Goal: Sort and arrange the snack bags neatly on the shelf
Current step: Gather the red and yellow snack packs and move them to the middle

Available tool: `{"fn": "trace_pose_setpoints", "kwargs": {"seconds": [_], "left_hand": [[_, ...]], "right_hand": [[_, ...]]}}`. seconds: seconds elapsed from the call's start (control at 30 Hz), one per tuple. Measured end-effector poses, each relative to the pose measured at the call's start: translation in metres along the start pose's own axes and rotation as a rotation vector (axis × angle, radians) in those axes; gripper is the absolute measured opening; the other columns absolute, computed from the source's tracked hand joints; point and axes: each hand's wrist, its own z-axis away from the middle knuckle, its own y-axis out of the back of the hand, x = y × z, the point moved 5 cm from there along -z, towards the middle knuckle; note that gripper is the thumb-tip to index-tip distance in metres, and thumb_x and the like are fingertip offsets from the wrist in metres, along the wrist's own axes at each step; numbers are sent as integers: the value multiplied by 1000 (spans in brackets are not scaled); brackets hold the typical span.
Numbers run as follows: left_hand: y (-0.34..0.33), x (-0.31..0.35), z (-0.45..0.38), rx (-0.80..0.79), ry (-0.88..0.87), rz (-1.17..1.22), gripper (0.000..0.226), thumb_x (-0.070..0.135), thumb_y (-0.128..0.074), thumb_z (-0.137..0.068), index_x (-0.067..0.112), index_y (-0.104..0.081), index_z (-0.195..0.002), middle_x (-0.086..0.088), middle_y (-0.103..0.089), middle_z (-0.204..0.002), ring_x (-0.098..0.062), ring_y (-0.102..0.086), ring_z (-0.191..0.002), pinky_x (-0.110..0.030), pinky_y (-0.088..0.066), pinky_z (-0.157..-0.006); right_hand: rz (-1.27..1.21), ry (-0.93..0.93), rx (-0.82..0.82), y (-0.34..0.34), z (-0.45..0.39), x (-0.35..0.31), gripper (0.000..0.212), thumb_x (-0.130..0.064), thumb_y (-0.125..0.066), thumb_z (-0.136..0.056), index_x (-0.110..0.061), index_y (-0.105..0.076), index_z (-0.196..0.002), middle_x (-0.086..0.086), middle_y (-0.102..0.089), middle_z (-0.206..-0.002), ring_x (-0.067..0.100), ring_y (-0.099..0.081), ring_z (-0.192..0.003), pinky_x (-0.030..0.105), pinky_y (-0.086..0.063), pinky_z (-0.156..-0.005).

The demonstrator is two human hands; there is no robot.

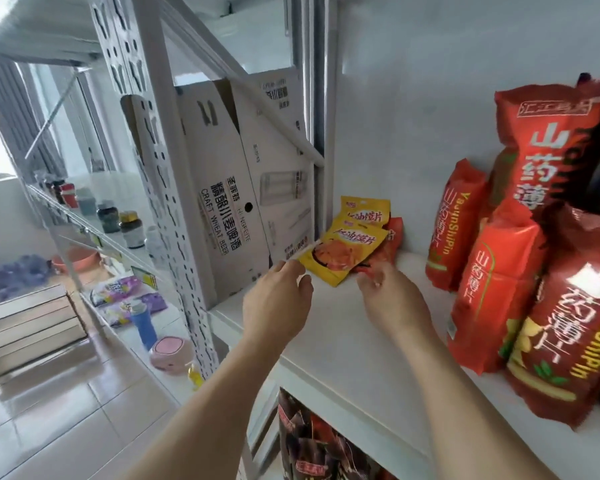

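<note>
Both hands reach over the white shelf (329, 341) toward its back left corner.

Left hand (274, 306): the fingers curl at the lower left corner of the front yellow snack bag (340, 252). Motion blur hides the fingertips, so contact with the bag cannot be confirmed and the state of the grip cannot be told.

Right hand (392, 299): the fingers curl around the near edge of a small red snack bag (383, 252). The grip is narrow, pinching that edge.

Position of the small bags:
- The front yellow snack bag lies tilted, its lower end toward the shelf's front edge.
- A second yellow snack bag (364, 211) of the same print stands just behind it, near the rear wall.
- The small red snack bag lies partly under the front yellow one, at its right side.

Position of the large bags:
- Several large red snack bags (492, 292) with Chinese lettering stand and lean against one another along the right side of the shelf.
- They are well apart from the small bags, with bare shelf between.

Surroundings:
- A white cardboard beer carton (222, 202) stands upright at the shelf's left end, just beside the yellow bags.
- Dark red packets (312, 445) fill the shelf level below.
- A glass rack at far left carries bottles (132, 228) and purple packets (125, 289).
</note>
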Motion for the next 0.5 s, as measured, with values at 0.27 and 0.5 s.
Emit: {"fn": "trace_pose_setpoints", "kwargs": {"seconds": [0.27, 0.5], "left_hand": [[-57, -10, -114, -130, 66, 251, 35, 37, -50, -98, 22, -58, -129, -2, -61, -129, -25, -58, -114, -37, -49, -90], [-113, 4, -184, -330, 56, 401, 54, 49, -51, -98, 16, -49, -140, -8, -56, -140, -29, -53, -127, -38, -44, -103]], "right_hand": [[-162, -276, 177, -24, -88, 28, 51, -56, -51, -90, -16, -60, -120, 13, -63, -122, 35, -59, -112, 41, -49, -91], [-314, -442, 236, -28, -144, 48, 47, -49, -40, -101, -8, -63, -100, 8, -61, -89, 26, -56, -86, 30, -33, -69]]}}
